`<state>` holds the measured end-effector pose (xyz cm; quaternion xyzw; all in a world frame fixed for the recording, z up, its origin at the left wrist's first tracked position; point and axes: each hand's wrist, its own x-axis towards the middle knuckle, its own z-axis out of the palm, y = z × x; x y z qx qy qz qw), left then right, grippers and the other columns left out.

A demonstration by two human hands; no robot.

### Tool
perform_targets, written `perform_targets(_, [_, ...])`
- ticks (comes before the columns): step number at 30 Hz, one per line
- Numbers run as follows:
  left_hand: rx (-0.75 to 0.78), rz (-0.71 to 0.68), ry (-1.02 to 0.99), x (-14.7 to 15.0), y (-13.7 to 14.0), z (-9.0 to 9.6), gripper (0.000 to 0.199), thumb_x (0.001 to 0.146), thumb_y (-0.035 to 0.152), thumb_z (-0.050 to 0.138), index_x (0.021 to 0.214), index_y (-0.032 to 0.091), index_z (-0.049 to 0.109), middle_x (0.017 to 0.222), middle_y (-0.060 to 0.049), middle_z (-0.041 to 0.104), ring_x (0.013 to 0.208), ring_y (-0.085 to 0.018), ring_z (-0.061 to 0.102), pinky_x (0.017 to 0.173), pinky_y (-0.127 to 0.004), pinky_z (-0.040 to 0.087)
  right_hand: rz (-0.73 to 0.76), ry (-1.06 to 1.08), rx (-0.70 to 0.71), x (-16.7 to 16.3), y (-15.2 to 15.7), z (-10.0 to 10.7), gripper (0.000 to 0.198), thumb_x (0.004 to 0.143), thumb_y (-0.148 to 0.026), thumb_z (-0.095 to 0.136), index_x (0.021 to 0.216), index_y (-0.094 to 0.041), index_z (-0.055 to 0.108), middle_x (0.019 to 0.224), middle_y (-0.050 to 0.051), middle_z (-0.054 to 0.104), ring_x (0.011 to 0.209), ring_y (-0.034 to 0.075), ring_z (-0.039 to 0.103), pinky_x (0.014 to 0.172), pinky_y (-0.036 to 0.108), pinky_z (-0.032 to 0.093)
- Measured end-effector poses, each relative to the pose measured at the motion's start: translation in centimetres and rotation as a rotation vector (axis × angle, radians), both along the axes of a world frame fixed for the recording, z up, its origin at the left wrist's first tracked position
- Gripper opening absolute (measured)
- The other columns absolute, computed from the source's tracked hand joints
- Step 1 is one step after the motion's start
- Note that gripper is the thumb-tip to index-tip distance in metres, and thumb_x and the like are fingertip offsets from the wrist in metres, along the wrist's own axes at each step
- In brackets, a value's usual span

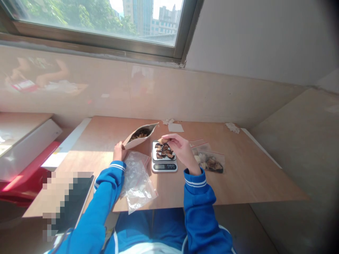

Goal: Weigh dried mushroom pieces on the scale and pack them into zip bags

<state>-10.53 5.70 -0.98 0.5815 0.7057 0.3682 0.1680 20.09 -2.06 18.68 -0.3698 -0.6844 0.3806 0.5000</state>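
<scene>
My left hand (119,151) is closed on the lower left corner of an open paper pouch (136,141), tilted on its side with dried brown slices (142,135) inside. My right hand (181,146) pinches a pale brown dried slice (163,140) just over a white digital kitchen scale (156,163). Several dark-edged dried slices (164,151) lie spread on the scale's platform; its display digits are too small to read. Between my left hand and the scale, clear zip bags (137,180) lie flat and overhang the table's front edge.
Filled zip bags (215,163) with pale pieces and dark dried slices lie right of the scale. A white paper (176,127) and crumpled tissue (232,127) are at the back of the table (251,180). A dark flat device (75,201), partly pixelated, lies front left. A red stool (29,183) stands left.
</scene>
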Motion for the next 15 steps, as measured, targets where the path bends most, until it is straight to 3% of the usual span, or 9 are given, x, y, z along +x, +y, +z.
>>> perform_targets(4, [0.005, 0.009, 0.023, -0.1, 0.5, -0.4, 0.031, 0.07, 0.036, 0.061, 0.096, 0.017, 0.062, 0.097, -0.013, 0.067, 0.095, -0.03, 0.063, 0.086, -0.041, 0.049, -0.223, 0.221, -0.22, 2.7, -1.5, -5.2, 0.02, 0.08, -0.031, 0.066, 0.096, -0.02, 0.069, 0.1, 0.006, 0.071, 0.095, 0.019, 0.067, 0.091, 0.036, 0.052])
perform_targets(9, [0.046, -0.006, -0.037, -0.1, 0.2, 0.0, 0.032, 0.072, 0.041, 0.058, 0.093, 0.018, 0.06, 0.094, -0.009, 0.066, 0.09, -0.025, 0.061, 0.082, -0.038, 0.05, -0.484, 0.413, -0.428, 5.7, -2.9, -11.6, 0.024, 0.068, -0.033, 0.07, 0.087, -0.017, 0.07, 0.079, 0.005, 0.071, 0.069, 0.018, 0.066, 0.073, 0.038, 0.057])
perform_targets(12, [0.058, 0.007, -0.136, 0.0, 0.0, 0.3, 0.033, 0.071, 0.034, 0.056, 0.099, 0.017, 0.057, 0.098, -0.008, 0.064, 0.092, -0.023, 0.06, 0.084, -0.036, 0.05, -0.547, 0.541, -0.504, 7.2, -3.4, -13.6, 0.023, 0.061, -0.029, 0.07, 0.08, -0.017, 0.071, 0.075, 0.005, 0.07, 0.065, 0.018, 0.065, 0.069, 0.037, 0.057])
perform_targets(15, [0.091, 0.046, -0.219, 0.2, -0.5, 1.0, 0.042, 0.07, 0.024, 0.054, 0.112, 0.019, 0.053, 0.11, -0.008, 0.061, 0.106, -0.024, 0.056, 0.092, -0.036, 0.047, -0.529, 0.614, -0.543, 8.0, -3.9, -14.1, 0.026, 0.059, -0.025, 0.066, 0.082, -0.017, 0.073, 0.082, 0.006, 0.071, 0.068, 0.018, 0.066, 0.072, 0.038, 0.056])
